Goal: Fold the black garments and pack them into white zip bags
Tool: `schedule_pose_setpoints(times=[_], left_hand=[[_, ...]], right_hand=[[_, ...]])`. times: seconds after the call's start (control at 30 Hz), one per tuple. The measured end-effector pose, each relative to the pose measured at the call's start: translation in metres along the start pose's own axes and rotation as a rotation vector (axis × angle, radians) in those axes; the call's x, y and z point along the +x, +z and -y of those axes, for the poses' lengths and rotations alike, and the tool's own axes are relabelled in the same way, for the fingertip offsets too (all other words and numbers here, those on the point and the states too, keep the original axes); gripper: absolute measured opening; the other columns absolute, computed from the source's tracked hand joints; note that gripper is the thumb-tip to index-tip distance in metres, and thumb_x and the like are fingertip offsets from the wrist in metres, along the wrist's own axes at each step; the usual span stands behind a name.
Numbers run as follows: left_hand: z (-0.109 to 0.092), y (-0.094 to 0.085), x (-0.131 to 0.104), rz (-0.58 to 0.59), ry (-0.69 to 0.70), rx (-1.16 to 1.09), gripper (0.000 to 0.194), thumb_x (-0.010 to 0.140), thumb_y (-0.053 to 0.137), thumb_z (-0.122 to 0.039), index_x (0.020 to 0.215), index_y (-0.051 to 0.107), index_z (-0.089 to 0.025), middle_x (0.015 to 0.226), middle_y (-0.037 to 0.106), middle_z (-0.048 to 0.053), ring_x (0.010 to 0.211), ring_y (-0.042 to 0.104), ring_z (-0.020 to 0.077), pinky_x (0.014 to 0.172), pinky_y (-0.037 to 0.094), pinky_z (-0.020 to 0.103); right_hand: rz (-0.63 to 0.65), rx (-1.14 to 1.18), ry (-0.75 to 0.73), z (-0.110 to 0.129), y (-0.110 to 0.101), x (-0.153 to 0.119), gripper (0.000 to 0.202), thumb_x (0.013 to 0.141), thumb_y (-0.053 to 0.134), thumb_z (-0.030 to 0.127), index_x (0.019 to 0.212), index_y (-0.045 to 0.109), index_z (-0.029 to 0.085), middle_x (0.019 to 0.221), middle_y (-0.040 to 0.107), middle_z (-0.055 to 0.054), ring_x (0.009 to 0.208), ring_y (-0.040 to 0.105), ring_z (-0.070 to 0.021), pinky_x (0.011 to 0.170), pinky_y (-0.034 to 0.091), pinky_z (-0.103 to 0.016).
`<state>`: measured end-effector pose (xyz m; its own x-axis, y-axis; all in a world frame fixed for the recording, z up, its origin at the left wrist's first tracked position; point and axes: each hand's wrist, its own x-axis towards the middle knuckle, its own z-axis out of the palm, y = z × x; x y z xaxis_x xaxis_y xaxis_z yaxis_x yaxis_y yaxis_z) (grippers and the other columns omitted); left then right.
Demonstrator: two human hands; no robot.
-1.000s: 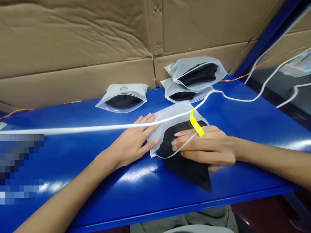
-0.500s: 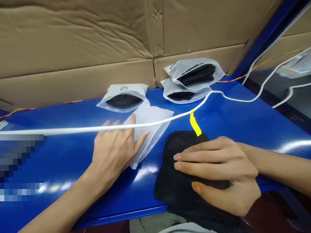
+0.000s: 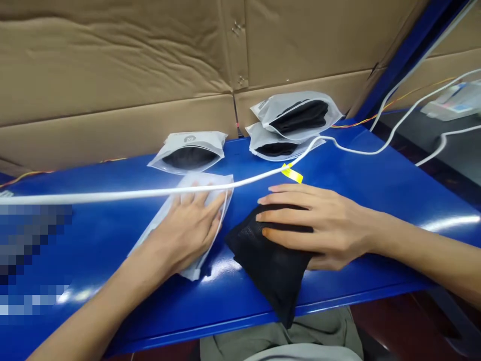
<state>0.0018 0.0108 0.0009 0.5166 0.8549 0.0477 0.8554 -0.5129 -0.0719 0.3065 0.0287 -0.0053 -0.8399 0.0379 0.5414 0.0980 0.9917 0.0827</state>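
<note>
My left hand (image 3: 188, 225) lies flat, fingers spread, on a frosted white zip bag (image 3: 156, 233) on the blue table. The bag looks flat, and my palm covers much of it. To its right, my right hand (image 3: 319, 225) has its fingers across the top of a folded black cloth (image 3: 274, 265). The thumb is mostly tucked behind the cloth, so its grip is partly hidden. One corner of the cloth points down over the front edge of the table. Part of the cloth looks like fine mesh.
Behind my left hand stands a white bag (image 3: 190, 155) with black contents. Two more filled bags (image 3: 300, 115) lie stacked against the cardboard wall (image 3: 150, 60). A white cable (image 3: 150, 192) with a yellow tag (image 3: 292, 173) runs across above the blue table (image 3: 394, 200).
The flat white bag has slid left and towards me under my left hand. My right hand has moved forward, drawing the black cloth up and to the left. The yellow tag has swung.
</note>
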Motion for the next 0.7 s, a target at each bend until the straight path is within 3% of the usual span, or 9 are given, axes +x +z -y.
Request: schedule_pose_setpoints(times=[0.1,0.17,0.23,0.4,0.57,0.7], left_hand=[[0.006,-0.011,0.003,0.077,-0.069,-0.017,0.054,0.106,0.028,-0.033,0.140,0.062,-0.009,0.123,0.074,0.023,0.108,0.073,0.0381,0.098,0.058,0.057],[0.005,-0.017,0.007,0.093,-0.140,-0.025,0.052,0.105,0.023,-0.029,0.128,0.064,-0.007,0.100,0.074,0.021,0.083,0.073,0.0341,0.080,0.060,0.050],[0.000,-0.019,0.010,0.094,-0.204,-0.034,0.052,0.106,0.020,-0.028,0.128,0.063,-0.007,0.094,0.074,0.019,0.072,0.071,0.0325,0.068,0.058,0.046],[-0.011,-0.010,0.012,0.110,-0.290,0.072,0.061,0.111,0.031,-0.046,0.162,0.041,-0.015,0.139,0.071,0.023,0.116,0.075,0.0403,0.090,0.061,0.050],[0.006,-0.008,0.008,0.196,-0.375,0.244,0.055,0.110,0.026,-0.033,0.146,0.059,-0.008,0.114,0.076,0.028,0.092,0.079,0.0425,0.077,0.061,0.051],[0.021,-0.014,0.007,0.178,-0.445,0.283,0.050,0.109,0.029,-0.035,0.121,0.067,-0.004,0.100,0.075,0.029,0.093,0.076,0.0462,0.075,0.061,0.053]], right_hand=[[0.121,0.065,0.095,-0.003,0.000,-0.005,0.046,0.099,0.058,0.034,0.137,0.067,0.010,0.145,0.069,-0.020,0.143,0.060,-0.0346,0.118,0.053,-0.055],[0.156,0.057,0.138,-0.004,0.002,-0.007,0.048,0.099,0.059,0.034,0.141,0.065,0.010,0.147,0.068,-0.021,0.141,0.062,-0.0346,0.112,0.056,-0.052],[0.158,0.020,0.153,-0.004,0.002,-0.007,0.047,0.101,0.059,0.035,0.140,0.065,0.011,0.146,0.068,-0.022,0.138,0.064,-0.0346,0.109,0.057,-0.051],[0.161,-0.040,0.148,-0.003,0.002,-0.006,0.046,0.101,0.061,0.036,0.138,0.065,0.011,0.144,0.070,-0.022,0.135,0.066,-0.0349,0.104,0.058,-0.048],[0.148,-0.084,0.183,-0.001,0.003,-0.004,0.046,0.100,0.062,0.036,0.136,0.066,0.008,0.141,0.071,-0.022,0.128,0.068,-0.0364,0.100,0.059,-0.050],[0.133,-0.137,0.340,0.003,0.003,-0.002,0.048,0.095,0.066,0.032,0.137,0.067,0.009,0.137,0.073,-0.021,0.122,0.069,-0.0361,0.100,0.057,-0.051]])
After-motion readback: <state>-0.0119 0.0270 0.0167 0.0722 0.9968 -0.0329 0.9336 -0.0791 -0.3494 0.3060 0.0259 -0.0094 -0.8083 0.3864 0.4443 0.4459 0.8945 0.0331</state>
